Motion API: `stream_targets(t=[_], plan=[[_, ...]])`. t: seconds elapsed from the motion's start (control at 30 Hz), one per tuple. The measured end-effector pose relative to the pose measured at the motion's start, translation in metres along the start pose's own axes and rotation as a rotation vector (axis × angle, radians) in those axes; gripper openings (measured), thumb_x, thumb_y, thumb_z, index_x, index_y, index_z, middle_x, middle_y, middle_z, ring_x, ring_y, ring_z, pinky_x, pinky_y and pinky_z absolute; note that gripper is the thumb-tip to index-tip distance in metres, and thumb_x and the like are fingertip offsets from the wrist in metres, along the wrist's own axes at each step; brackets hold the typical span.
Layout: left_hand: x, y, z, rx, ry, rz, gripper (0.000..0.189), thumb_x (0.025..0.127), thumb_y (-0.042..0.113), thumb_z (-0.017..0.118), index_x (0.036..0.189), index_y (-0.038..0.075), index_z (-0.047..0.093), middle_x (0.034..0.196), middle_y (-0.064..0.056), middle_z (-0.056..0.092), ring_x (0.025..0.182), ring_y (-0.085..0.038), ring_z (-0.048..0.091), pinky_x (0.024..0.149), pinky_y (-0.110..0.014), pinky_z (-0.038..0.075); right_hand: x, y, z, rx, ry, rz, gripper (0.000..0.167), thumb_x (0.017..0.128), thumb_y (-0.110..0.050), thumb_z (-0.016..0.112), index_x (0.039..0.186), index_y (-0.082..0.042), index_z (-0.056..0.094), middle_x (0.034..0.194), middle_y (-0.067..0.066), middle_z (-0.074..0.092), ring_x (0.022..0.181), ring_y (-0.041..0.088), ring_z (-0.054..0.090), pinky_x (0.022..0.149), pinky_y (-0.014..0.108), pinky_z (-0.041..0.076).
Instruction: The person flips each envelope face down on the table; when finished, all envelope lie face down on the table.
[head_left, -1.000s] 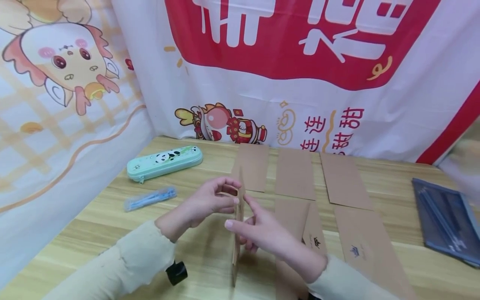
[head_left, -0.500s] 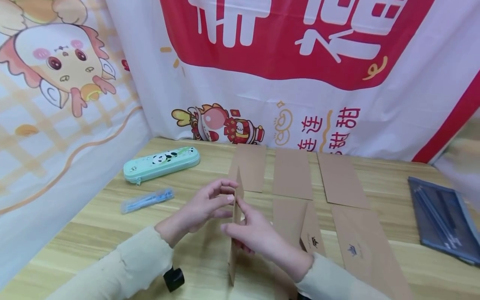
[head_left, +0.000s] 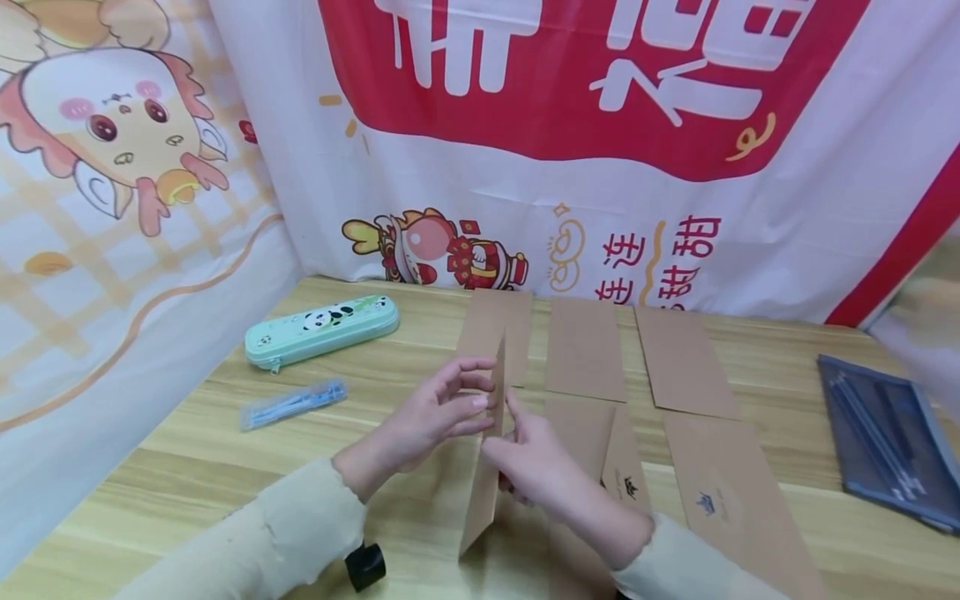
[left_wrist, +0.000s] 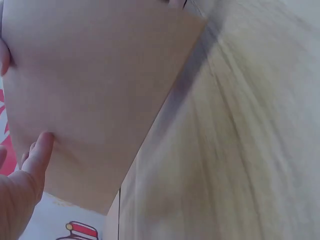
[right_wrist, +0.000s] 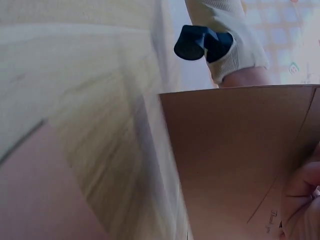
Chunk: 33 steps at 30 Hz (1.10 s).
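A brown kraft envelope (head_left: 483, 492) stands on edge above the table, seen nearly edge-on in the head view. My right hand (head_left: 536, 458) grips its upper edge, thumb over the top and other fingers on the right face. Against the left face rest the fingertips of my left hand (head_left: 435, 412). In the left wrist view a finger (left_wrist: 40, 155) touches the plain brown face of the envelope (left_wrist: 95, 95). Small print and a fold line mark the other face (right_wrist: 225, 150) in the right wrist view, where my right hand (right_wrist: 302, 200) shows curled fingers.
Several flat brown envelopes (head_left: 585, 346) lie in rows at the middle and right, one with its flap (head_left: 626, 467) raised. A panda pencil case (head_left: 322, 329) and a clear packet of blue pens (head_left: 292, 404) lie left. A dark mesh pouch (head_left: 888, 433) lies far right.
Both hands and the envelope shift right over the last half second. The envelope turns, so more of its left face shows. The things on the table stay put.
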<state>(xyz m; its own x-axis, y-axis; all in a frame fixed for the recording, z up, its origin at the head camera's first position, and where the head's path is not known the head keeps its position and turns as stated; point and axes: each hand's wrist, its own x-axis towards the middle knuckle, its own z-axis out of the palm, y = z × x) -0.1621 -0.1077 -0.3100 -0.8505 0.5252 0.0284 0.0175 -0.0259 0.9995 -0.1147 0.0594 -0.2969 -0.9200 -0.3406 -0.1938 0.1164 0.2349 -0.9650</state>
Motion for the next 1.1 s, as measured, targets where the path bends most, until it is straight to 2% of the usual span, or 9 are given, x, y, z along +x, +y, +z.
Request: stream_targets(t=[0.17, 0.33, 0.4, 0.47, 0.53, 0.63, 0.8, 0.97, 1.1], plan=[[0.0, 0.0, -0.001, 0.025, 0.095, 0.025, 0.048, 0.092, 0.008, 0.051, 0.137, 0.006, 0.034, 0.128, -0.02, 0.042, 0.114, -0.029, 0.05, 0.095, -0.036, 0.047, 0.003, 0.004, -0.01, -0.008, 0.005, -0.045, 0.085, 0.08, -0.004, 0.05, 0.149, -0.008, -0.001, 0.052, 0.002, 0.047, 0.039, 0.01, 0.039, 0.038, 0.02, 0.035], [-0.005, -0.007, -0.016, 0.066, 0.32, -0.015, 0.041, 0.09, 0.005, 0.052, 0.13, 0.003, 0.043, 0.123, -0.016, 0.048, 0.109, -0.026, 0.051, 0.089, -0.031, 0.05, 0.006, 0.011, -0.018, 0.028, -0.042, -0.052, 0.089, 0.085, -0.006, 0.056, 0.149, -0.011, -0.005, 0.061, 0.003, 0.05, 0.047, 0.012, 0.046, 0.044, 0.021, 0.042], [-0.008, -0.012, -0.023, 0.039, 0.412, -0.043, 0.039, 0.089, 0.002, 0.052, 0.128, 0.0, 0.044, 0.117, -0.014, 0.05, 0.104, -0.023, 0.052, 0.085, -0.028, 0.05, 0.006, 0.015, -0.021, 0.065, -0.062, -0.052, 0.09, 0.086, -0.007, 0.058, 0.149, -0.012, -0.007, 0.064, 0.003, 0.05, 0.05, 0.012, 0.047, 0.047, 0.021, 0.043], [-0.011, -0.018, -0.029, -0.019, 0.463, -0.079, 0.04, 0.089, 0.0, 0.051, 0.127, -0.003, 0.043, 0.109, -0.01, 0.054, 0.097, -0.019, 0.055, 0.081, -0.027, 0.05, 0.007, 0.019, -0.025, 0.109, -0.081, -0.056, 0.09, 0.088, -0.008, 0.058, 0.148, -0.011, -0.008, 0.067, 0.002, 0.05, 0.052, 0.011, 0.048, 0.048, 0.02, 0.044], [-0.015, -0.024, -0.033, -0.066, 0.463, -0.119, 0.04, 0.09, 0.002, 0.049, 0.129, -0.004, 0.041, 0.1, -0.003, 0.059, 0.089, -0.015, 0.057, 0.078, -0.026, 0.05, 0.008, 0.023, -0.028, 0.152, -0.098, -0.062, 0.09, 0.088, -0.008, 0.058, 0.148, -0.011, -0.009, 0.068, 0.001, 0.05, 0.053, 0.01, 0.048, 0.05, 0.02, 0.045], [-0.02, -0.03, -0.034, -0.122, 0.41, -0.167, 0.041, 0.094, 0.008, 0.047, 0.133, 0.0, 0.037, 0.089, 0.004, 0.063, 0.08, -0.011, 0.059, 0.075, -0.024, 0.049, 0.01, 0.027, -0.031, 0.19, -0.109, -0.06, 0.09, 0.089, -0.008, 0.057, 0.148, -0.013, -0.01, 0.069, 0.0, 0.051, 0.054, 0.009, 0.049, 0.051, 0.019, 0.045], [-0.02, -0.033, -0.031, -0.151, 0.394, -0.136, 0.043, 0.094, 0.009, 0.047, 0.135, 0.004, 0.037, 0.082, 0.006, 0.064, 0.074, -0.008, 0.057, 0.07, -0.021, 0.048, 0.013, 0.032, -0.031, 0.2, -0.105, -0.04, 0.089, 0.089, -0.009, 0.058, 0.149, -0.016, -0.008, 0.07, 0.0, 0.053, 0.055, 0.01, 0.05, 0.053, 0.019, 0.046], [-0.021, -0.033, -0.029, -0.104, 0.4, -0.139, 0.048, 0.09, 0.001, 0.049, 0.136, 0.005, 0.038, 0.081, 0.005, 0.064, 0.074, -0.009, 0.059, 0.071, -0.022, 0.05, 0.011, 0.034, -0.03, 0.155, -0.112, -0.015, 0.094, 0.086, -0.01, 0.062, 0.149, -0.018, -0.008, 0.066, 0.001, 0.054, 0.052, 0.01, 0.05, 0.049, 0.019, 0.044], [-0.026, -0.033, -0.03, 0.03, 0.352, -0.183, 0.052, 0.087, 0.0, 0.053, 0.137, 0.004, 0.038, 0.078, 0.001, 0.061, 0.072, -0.011, 0.057, 0.069, -0.024, 0.05, 0.008, 0.035, -0.031, 0.074, -0.131, 0.023, 0.105, 0.081, -0.012, 0.069, 0.148, -0.016, -0.012, 0.058, 0.002, 0.053, 0.045, 0.01, 0.048, 0.042, 0.02, 0.043]])
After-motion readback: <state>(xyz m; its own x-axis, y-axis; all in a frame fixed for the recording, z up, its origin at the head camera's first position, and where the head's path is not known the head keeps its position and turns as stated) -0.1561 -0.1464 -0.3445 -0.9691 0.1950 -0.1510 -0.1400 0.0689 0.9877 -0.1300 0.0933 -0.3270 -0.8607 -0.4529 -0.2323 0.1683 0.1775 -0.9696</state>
